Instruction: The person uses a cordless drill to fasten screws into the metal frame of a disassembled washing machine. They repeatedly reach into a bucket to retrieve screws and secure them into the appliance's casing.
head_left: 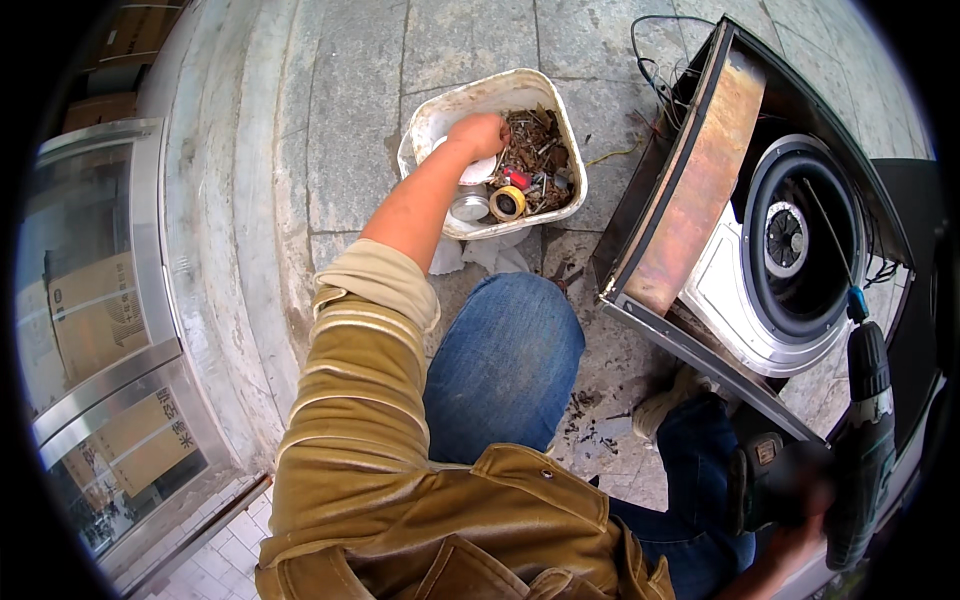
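My left hand (pixel 482 135) reaches into a white square tub (pixel 577 185) of screws and rusty scraps (pixel 533 140). Its fingers are curled closed, and what they hold is hidden. Beneath the wrist lies a white round piece (pixel 477 172). Close to it are a roll of yellow tape (pixel 508 190), a small red item (pixel 516 177) and a clear round jar (pixel 469 204). At lower right, my right hand (pixel 800 535), partly blurred, grips a dark green cordless drill (pixel 870 440). A long thin bit (pixel 830 225) with a blue collar points from the drill over the appliance's round opening.
A rusty metal appliance casing (pixel 690 190) lies open at right, with a black-ringed fan housing (pixel 765 230) inside. Loose wires (pixel 650 70) trail from its far corner. White paper (pixel 495 250) lies by the tub. Stone steps (pixel 235 200) and a glass door (pixel 90 270) stand left.
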Tool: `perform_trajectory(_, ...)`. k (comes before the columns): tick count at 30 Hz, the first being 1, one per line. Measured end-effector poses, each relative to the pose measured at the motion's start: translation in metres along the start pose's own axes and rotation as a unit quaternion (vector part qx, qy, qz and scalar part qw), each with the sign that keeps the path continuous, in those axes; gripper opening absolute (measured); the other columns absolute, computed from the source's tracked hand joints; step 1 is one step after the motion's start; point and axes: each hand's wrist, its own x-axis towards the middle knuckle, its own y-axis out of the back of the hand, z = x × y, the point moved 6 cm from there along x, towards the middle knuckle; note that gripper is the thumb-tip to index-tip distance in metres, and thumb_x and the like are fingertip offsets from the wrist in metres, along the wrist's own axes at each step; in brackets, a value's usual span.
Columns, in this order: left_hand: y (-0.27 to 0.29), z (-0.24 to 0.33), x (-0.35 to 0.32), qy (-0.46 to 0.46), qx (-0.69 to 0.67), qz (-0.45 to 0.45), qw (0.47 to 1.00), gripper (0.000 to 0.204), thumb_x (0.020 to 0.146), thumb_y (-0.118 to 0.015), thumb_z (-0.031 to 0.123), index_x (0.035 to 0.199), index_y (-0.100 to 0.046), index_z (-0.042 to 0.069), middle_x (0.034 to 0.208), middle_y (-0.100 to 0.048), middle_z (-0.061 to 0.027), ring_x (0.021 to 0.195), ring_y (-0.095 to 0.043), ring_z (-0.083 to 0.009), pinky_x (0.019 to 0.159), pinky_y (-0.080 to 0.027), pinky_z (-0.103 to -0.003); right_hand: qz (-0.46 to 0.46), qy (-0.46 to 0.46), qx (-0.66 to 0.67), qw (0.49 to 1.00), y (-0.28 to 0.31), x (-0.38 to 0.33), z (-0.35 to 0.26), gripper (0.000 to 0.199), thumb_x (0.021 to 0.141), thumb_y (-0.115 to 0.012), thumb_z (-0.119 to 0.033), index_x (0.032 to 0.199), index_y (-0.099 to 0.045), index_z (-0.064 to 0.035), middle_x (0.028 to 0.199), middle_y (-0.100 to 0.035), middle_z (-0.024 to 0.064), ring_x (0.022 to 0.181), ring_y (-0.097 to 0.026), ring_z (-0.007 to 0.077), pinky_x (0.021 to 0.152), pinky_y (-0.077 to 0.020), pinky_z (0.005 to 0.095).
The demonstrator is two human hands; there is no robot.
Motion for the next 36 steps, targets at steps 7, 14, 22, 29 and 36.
perform_trajectory(7, -0.002, 0.000, -0.002, -0.012, 0.016, 0.048, 0.999, 0.012, 0.080, -0.063, 0.019, 0.088, -0.069, 0.015, 0.090, -0.069, -0.0093, 0.088, -0.065, -0.0288, 0.075, -0.050, -0.040, 0.018, -0.013, 0.007, 1.000, -0.045, -0.037, -0.034, 0.050, 0.080, -0.071, -0.003, 0.126, -0.051, 0.0034, 0.107, -0.062, 0.0178, 0.085, -0.063, 0.0280, 0.076, -0.0531, 0.0403)
perform_trajectory(14, 0.004, -0.002, -0.003, -0.054, -0.063, 0.113, 0.990, 0.020, 0.083, -0.064, 0.019, 0.101, -0.070, 0.015, 0.101, -0.069, -0.0112, 0.096, -0.064, -0.0297, 0.083, -0.050, -0.040, 0.006, -0.002, -0.021, 1.000, -0.002, -0.005, -0.004, 0.047, 0.082, -0.071, -0.005, 0.123, -0.051, 0.0049, 0.104, -0.063, 0.0184, 0.084, -0.063, 0.0273, 0.074, -0.0532, 0.0390)
perform_trajectory(22, -0.002, 0.008, 0.021, -0.037, -0.049, 0.034, 0.998, 0.024, 0.080, -0.065, 0.020, 0.103, -0.071, 0.020, 0.104, -0.069, -0.0091, 0.100, -0.063, -0.0279, 0.085, -0.050, -0.039, 0.019, -0.013, -0.002, 1.000, -0.042, -0.036, -0.030, 0.045, 0.083, -0.070, -0.008, 0.122, -0.052, 0.0059, 0.103, -0.063, 0.0183, 0.083, -0.063, 0.0264, 0.071, -0.0531, 0.0365)
perform_trajectory(29, -0.003, 0.015, 0.030, -0.013, -0.020, 0.030, 0.999, 0.018, 0.075, -0.070, 0.022, 0.092, -0.069, 0.014, 0.094, -0.069, -0.0103, 0.090, -0.065, -0.0278, 0.079, -0.050, -0.039, 0.020, -0.021, -0.005, 1.000, -0.023, -0.022, -0.013, 0.047, 0.085, -0.067, -0.011, 0.126, -0.050, 0.0057, 0.109, -0.062, 0.0193, 0.092, -0.062, 0.0281, 0.081, -0.0504, 0.0393)
perform_trajectory(36, 0.001, 0.017, 0.030, -0.027, -0.005, 0.034, 0.999, 0.017, 0.075, -0.068, 0.022, 0.088, -0.068, 0.012, 0.089, -0.069, -0.0118, 0.087, -0.064, -0.0299, 0.077, -0.050, -0.041, -0.079, -0.039, 0.016, 0.996, 0.019, 0.006, 0.018, 0.049, 0.088, -0.061, -0.015, 0.130, -0.048, 0.0061, 0.117, -0.061, 0.0202, 0.104, -0.061, 0.0303, 0.095, -0.0457, 0.0430)
